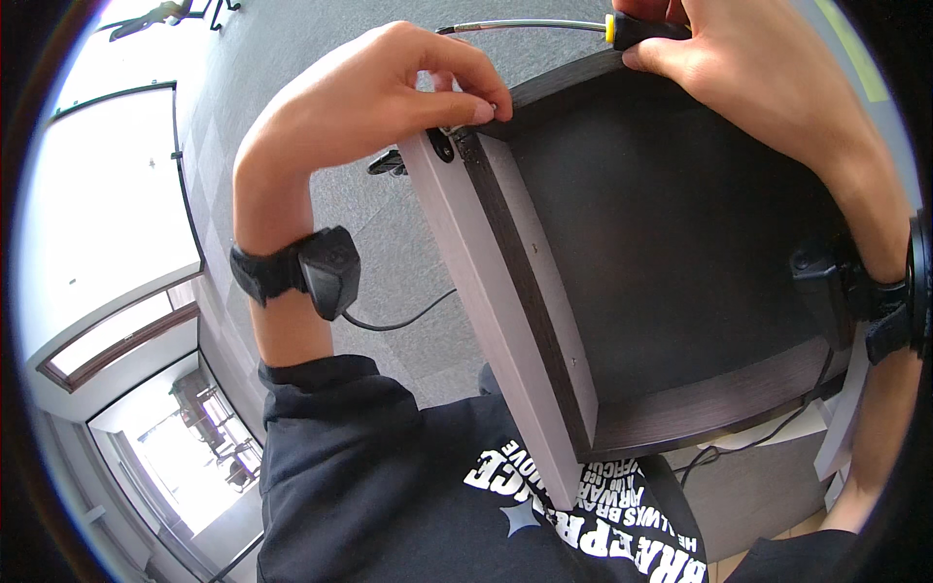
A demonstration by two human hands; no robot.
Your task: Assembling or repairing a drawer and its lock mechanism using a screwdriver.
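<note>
Pinching a small dark fitting [443, 144] at the corner, the left hand [379, 87] has its fingers curled tight. The right hand [739, 68] is wrapped around a screwdriver [583, 26] with a yellow and black handle. Both rest on a dark wooden box [671, 253], which looks hollow inside, maybe a drawer.

Tight at the top corner, open over the grey carpet on the left.

The dark wooden furniture panel [671, 243] with its pale grey side board [486, 311] fills centre and right. The left hand [389, 87] pinches at the panel's top corner; the right hand [739, 68] holds a yellow-and-black-handled screwdriver [583, 26] across the top edge, closing that gap. A black cable [398, 321] crosses the grey carpet floor [282, 68] just left of the board.
</note>
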